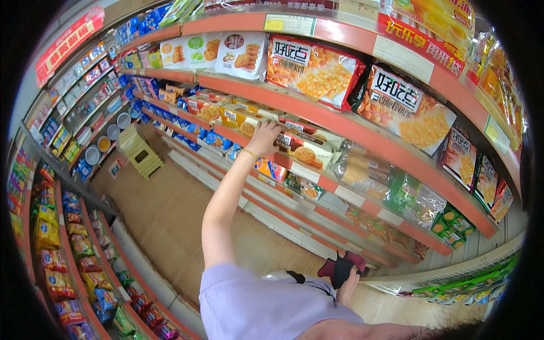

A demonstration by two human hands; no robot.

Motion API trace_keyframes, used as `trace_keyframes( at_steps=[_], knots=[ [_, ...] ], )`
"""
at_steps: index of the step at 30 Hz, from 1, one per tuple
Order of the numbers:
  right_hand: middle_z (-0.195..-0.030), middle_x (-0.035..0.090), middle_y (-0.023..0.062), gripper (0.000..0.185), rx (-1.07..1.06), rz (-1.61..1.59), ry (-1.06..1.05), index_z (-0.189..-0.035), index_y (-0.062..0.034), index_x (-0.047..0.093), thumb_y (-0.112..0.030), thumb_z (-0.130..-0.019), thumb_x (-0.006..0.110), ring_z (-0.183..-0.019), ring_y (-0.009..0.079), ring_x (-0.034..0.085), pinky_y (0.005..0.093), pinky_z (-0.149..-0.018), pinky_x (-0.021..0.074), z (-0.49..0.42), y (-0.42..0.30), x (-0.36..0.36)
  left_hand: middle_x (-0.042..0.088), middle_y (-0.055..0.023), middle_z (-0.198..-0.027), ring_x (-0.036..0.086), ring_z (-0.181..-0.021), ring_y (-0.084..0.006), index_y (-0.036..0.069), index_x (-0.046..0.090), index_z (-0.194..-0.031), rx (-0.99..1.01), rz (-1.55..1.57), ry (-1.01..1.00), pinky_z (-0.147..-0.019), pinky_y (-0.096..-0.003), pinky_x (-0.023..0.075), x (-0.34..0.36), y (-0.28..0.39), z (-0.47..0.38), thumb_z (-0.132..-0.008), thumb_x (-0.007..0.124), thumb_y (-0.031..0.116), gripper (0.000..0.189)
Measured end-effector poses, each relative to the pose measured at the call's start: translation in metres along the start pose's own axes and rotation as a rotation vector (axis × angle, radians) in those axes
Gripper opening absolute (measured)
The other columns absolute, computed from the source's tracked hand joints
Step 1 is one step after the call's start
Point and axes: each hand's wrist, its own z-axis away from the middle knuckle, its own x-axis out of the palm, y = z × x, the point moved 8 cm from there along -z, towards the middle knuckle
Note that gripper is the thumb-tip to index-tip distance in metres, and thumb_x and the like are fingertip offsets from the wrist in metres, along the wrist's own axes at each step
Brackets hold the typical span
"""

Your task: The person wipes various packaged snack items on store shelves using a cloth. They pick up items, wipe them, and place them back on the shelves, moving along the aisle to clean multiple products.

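Note:
My left hand [265, 138], with a gold bracelet at the wrist, reaches onto a middle shelf. Its fingers lie over the tops of biscuit boxes, between a yellow box [233, 117] and a dark brown and cream box [304, 148]. Whether the fingers grip a box is hidden by the hand itself. Red and cream biscuit boxes [204, 106] stand to the left in the same row. Low at my side, my right hand [349, 284] holds a bunched black and maroon cloth item [340, 268], whose exact kind is unclear.
Red-edged shelf rails [280, 91] cross in front of me, with large biscuit bags [312, 70] above the boxes. Clear-wrapped biscuits [361, 168] sit to the right. A pale green plastic step stool [140, 151] stands on the brown floor [170, 204]. Snack shelves [80, 238] line the left side.

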Motion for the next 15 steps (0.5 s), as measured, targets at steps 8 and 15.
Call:
trace_keyframes(
  at_steps=[8,15],
  knots=[
    [-0.105,0.053,0.0122,0.038,0.055,0.079,0.033,-0.112,-0.0007,0.049,-0.030,-0.090,0.041,-0.096,0.0215,0.048,0.0323,-0.087,0.0370,0.021,0.011,0.037,0.042,-0.0119,-0.118,0.042,-0.113,-0.0323,0.013,0.049,-0.113,0.052,-0.071,-0.202,-0.091,-0.0456,0.0358,0.012,-0.015,-0.033,-0.052,0.080,0.028,0.070],
    [-0.106,0.052,0.0082,0.035,-0.021,-0.066,0.113,-0.118,-0.0045,0.047,-0.027,-0.091,0.040,-0.096,0.0181,0.050,0.0293,-0.085,0.0392,0.046,0.015,0.035,0.043,-0.0127,-0.122,0.045,-0.112,-0.0302,0.010,0.050,-0.113,0.054,0.001,-0.413,-0.094,-0.0439,0.0356,0.032,-0.030,-0.044,-0.053,0.078,0.034,0.070]
  ],
)
